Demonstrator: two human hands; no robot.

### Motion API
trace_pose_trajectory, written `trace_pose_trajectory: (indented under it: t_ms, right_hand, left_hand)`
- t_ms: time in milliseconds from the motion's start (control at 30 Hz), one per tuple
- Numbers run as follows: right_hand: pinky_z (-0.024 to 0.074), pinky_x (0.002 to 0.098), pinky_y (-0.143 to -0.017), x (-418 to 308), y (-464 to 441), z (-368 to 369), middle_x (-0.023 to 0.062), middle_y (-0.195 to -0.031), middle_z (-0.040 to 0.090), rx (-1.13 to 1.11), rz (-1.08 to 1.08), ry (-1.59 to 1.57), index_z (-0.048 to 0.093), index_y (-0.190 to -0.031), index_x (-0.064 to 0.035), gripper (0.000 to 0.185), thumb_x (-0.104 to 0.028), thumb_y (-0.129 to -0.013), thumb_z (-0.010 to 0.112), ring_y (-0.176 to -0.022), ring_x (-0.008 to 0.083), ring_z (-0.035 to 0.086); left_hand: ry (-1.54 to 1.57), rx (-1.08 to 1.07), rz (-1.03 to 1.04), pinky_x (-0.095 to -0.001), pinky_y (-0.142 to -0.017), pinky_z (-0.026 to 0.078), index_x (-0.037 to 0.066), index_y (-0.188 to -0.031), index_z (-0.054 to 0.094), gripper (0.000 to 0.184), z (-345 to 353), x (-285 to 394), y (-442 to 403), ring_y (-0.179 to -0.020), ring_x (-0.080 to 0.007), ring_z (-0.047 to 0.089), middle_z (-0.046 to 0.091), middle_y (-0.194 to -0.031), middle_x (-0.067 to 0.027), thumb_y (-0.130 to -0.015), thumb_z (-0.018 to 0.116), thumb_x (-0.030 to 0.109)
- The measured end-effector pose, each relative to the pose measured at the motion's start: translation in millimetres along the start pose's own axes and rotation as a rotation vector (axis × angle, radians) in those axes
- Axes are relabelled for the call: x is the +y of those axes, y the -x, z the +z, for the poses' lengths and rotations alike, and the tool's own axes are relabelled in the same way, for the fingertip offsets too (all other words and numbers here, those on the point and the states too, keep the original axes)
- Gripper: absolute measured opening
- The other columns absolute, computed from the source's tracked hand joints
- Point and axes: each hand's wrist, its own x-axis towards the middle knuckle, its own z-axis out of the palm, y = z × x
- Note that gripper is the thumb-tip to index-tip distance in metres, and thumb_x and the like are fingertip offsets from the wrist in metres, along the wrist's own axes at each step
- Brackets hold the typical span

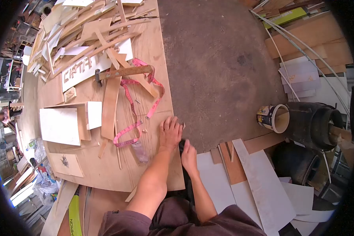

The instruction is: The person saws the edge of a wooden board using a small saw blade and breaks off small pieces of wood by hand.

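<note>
My left hand (170, 134) rests palm down at the right edge of the wooden table (161, 173), its fingers lying on the surface. A small pale piece (183, 125) shows beside its index finger; whether the hand grips it is unclear. Just past the edge, my right hand (190, 158) is closed next to a dark item; what its fingers hold is hidden. Left of my left hand lie a pink tape measure (126, 142) and a small wood chip (144, 130). A hammer (124, 72) lies farther up, across wooden strips.
Scrap wood (82, 33) is piled at the table's far end. An open white box (61, 125) stands at the left. Beyond the right edge are a bucket (281, 118), a black drum (312, 122) and loose boards (259, 185) on the floor.
</note>
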Motion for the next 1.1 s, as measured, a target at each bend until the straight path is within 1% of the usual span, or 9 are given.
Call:
trace_pose_trajectory:
  t_ms: [100,333,467,633,733,800,867,1033,1100]
  right_hand:
    - [0.0446,0.0530,-0.076,-19.0,-47.6,9.2,0.0381,-0.088,0.059,0.014,-0.092,-0.105,0.059,-0.089,0.0132,0.060,-0.037,-0.106,0.031,-0.092,0.0548,0.057]
    - [0.0431,0.0543,-0.073,-0.4,3.3,-7.6,0.0362,-0.082,0.059,-0.019,-0.061,0.009,0.059,-0.088,0.0121,0.060,-0.037,-0.106,0.030,-0.086,0.0551,0.056]
    - [0.0439,0.0563,-0.073,-22.3,-54.3,6.2,0.0376,-0.084,0.058,-0.019,-0.110,-0.079,0.059,-0.086,0.0123,0.058,-0.033,-0.106,0.029,-0.089,0.0555,0.057]
    - [0.0453,0.0550,-0.074,7.6,6.6,-10.0,0.0363,-0.088,0.060,0.030,-0.173,0.000,0.060,-0.088,0.0109,0.059,-0.035,-0.106,0.027,-0.091,0.0534,0.059]
    - [0.0455,0.0546,-0.074,-11.2,-22.1,-8.0,0.0358,-0.089,0.061,-0.045,-0.052,-0.012,0.060,-0.089,0.0099,0.058,-0.034,-0.106,0.027,-0.091,0.0533,0.059]
    - [0.0450,0.0549,-0.073,-26.5,-56.3,3.0,0.0362,-0.088,0.060,-0.030,-0.109,0.009,0.060,-0.089,0.0103,0.056,-0.033,-0.106,0.029,-0.089,0.0537,0.058]
    - [0.0445,0.0558,-0.072,-10.2,-38.0,-1.8,0.0361,-0.086,0.060,-0.002,-0.208,-0.029,0.060,-0.088,0.0107,0.056,-0.033,-0.106,0.030,-0.087,0.0535,0.058]
    - [0.0447,0.0563,-0.074,3.8,8.4,-12.6,0.0363,-0.089,0.060,-0.058,-0.033,0.042,0.061,-0.087,0.0113,0.060,-0.035,-0.106,0.029,-0.088,0.0546,0.058]
    - [0.0445,0.0564,-0.074,-14.9,-35.6,-1.2,0.0367,-0.089,0.060,-0.048,-0.073,-0.006,0.061,-0.086,0.0116,0.059,-0.035,-0.106,0.030,-0.087,0.0549,0.057]
  left_hand:
    - [-0.010,0.010,0.002,-0.0492,-0.108,0.027,0.008,-0.090,0.064,0.021,2.7,0.1,-1.5,-0.129,-0.0263,0.042,0.056,-0.128,-0.0049,-0.092,0.057,0.027]
    - [0.011,0.011,-0.013,-0.0480,-0.109,0.027,0.007,-0.092,0.064,0.022,-1.8,1.6,-4.2,-0.131,-0.0255,0.040,0.055,-0.129,-0.0045,-0.093,0.055,0.028]
    - [-0.060,0.029,0.034,-0.0474,-0.111,0.027,0.007,-0.091,0.064,0.023,16.4,-9.0,2.3,-0.131,-0.0246,0.040,0.055,-0.130,-0.0045,-0.094,0.054,0.028]
    - [0.032,-0.013,-0.022,-0.0479,-0.109,0.025,0.007,-0.093,0.064,0.024,-1.8,1.0,-6.0,-0.131,-0.0252,0.040,0.054,-0.131,-0.0041,-0.094,0.055,0.029]
    - [0.012,-0.017,-0.014,-0.0478,-0.109,0.025,0.007,-0.091,0.064,0.024,-0.3,-0.9,1.3,-0.130,-0.0253,0.041,0.055,-0.130,-0.0044,-0.093,0.055,0.029]
    - [-0.007,0.001,-0.008,-0.0477,-0.109,0.026,0.007,-0.090,0.065,0.023,0.8,-0.6,-2.2,-0.130,-0.0255,0.042,0.055,-0.130,-0.0046,-0.093,0.056,0.028]
    - [-0.006,0.018,0.011,-0.0479,-0.108,0.027,0.007,-0.091,0.065,0.022,-1.7,-0.8,-4.3,-0.129,-0.0260,0.042,0.056,-0.129,-0.0051,-0.093,0.057,0.027]
    - [0.006,-0.031,-0.023,-0.0477,-0.112,0.024,0.008,-0.091,0.064,0.024,-4.2,0.7,-1.7,-0.133,-0.0245,0.038,0.056,-0.130,-0.0035,-0.094,0.053,0.029]
    - [-0.022,-0.007,0.002,-0.0477,-0.111,0.024,0.008,-0.091,0.064,0.024,0.7,-1.4,-4.4,-0.133,-0.0245,0.038,0.056,-0.130,-0.0034,-0.094,0.054,0.029]
